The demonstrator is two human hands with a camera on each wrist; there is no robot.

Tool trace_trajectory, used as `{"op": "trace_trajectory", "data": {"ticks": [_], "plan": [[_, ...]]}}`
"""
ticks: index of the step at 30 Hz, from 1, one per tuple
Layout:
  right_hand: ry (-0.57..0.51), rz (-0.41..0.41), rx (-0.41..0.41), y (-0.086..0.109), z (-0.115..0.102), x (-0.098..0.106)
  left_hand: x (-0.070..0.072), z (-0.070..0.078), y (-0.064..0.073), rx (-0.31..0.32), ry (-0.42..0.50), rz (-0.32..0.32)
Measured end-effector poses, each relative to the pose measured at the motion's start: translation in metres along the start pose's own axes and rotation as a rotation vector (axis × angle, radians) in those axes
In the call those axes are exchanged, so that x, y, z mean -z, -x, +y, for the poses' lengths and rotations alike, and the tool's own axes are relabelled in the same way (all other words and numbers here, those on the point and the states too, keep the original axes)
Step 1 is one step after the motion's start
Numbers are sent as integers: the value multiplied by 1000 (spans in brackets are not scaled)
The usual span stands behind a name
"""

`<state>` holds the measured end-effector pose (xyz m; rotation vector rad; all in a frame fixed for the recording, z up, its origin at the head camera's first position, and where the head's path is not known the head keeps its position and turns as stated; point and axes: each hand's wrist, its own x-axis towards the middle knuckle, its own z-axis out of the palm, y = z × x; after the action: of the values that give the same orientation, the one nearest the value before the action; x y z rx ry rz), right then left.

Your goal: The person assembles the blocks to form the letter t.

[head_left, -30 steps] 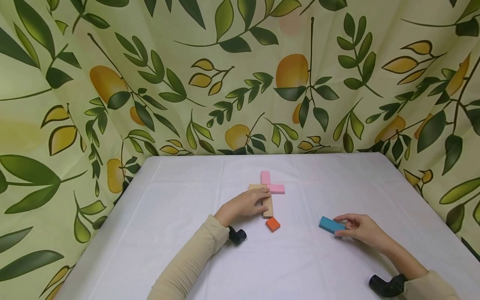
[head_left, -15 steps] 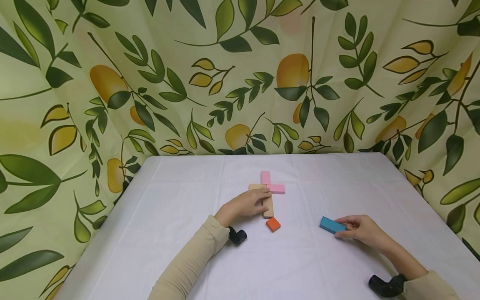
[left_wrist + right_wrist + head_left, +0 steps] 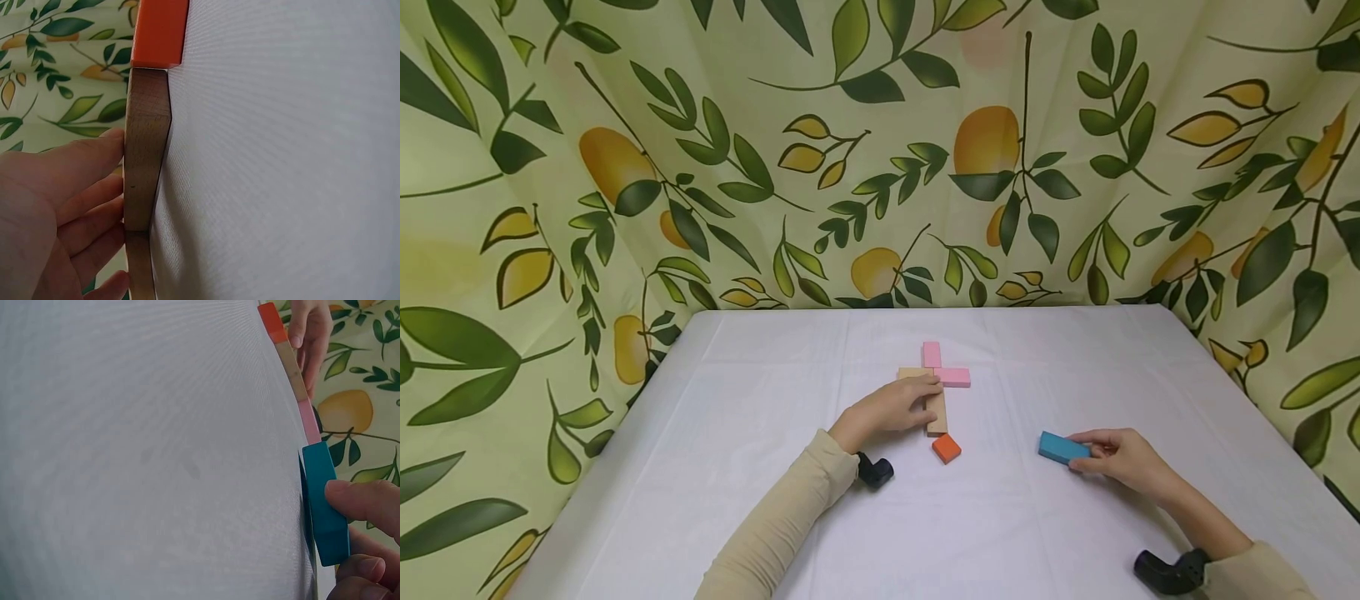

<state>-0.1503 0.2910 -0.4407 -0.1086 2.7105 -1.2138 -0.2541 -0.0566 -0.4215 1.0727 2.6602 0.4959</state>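
Observation:
My left hand [image 3: 887, 407] rests with loosely bent fingers on a plain wooden block [image 3: 936, 421]. A second wooden block [image 3: 913, 372] lies crosswise at its far end, partly hidden by that hand. In the left wrist view the thumb and fingertips touch the top faces of the wooden blocks [image 3: 145, 162]. To the right, my right hand [image 3: 1126, 457] pinches the end of a blue block [image 3: 1058, 447] between thumb and fingers. In the right wrist view the blue block [image 3: 324, 500] seems slightly tilted, with a dark shadow below it.
One pink block [image 3: 931, 354] points away at the far end, and another pink block [image 3: 954, 378] lies sideways against the wooden pieces. An orange block [image 3: 947, 448] sits turned at the near end. White cloth covers the table [image 3: 760, 417]; a leaf-patterned curtain [image 3: 880, 167] hangs behind.
Almost nothing differs. The right hand and the blue block have shifted very slightly; the left hand stays on the wooden blocks.

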Motion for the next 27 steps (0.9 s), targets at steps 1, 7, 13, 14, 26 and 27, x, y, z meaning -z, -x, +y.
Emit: {"op": "trace_trajectory", "data": {"ticks": [1,7,13,14,26,27], "plan": [[-2,0,0,0,0,0,0,0,0,1,0,-1],[-16,-4,-11,-1,-1,-1,0,1,1,6,2,-2],[-31,-10,5,-1,-3,-1,1,1,1,0,-4,6],[-34,-11,8,-2,-4,-2,1,1,1,-1,-5,6],[-28,-22,18,-4,-12,-5,0,0,1,0,-7,1],[-26,-22,19,-5,-13,-6,0,0,1,1,-8,1]]}}
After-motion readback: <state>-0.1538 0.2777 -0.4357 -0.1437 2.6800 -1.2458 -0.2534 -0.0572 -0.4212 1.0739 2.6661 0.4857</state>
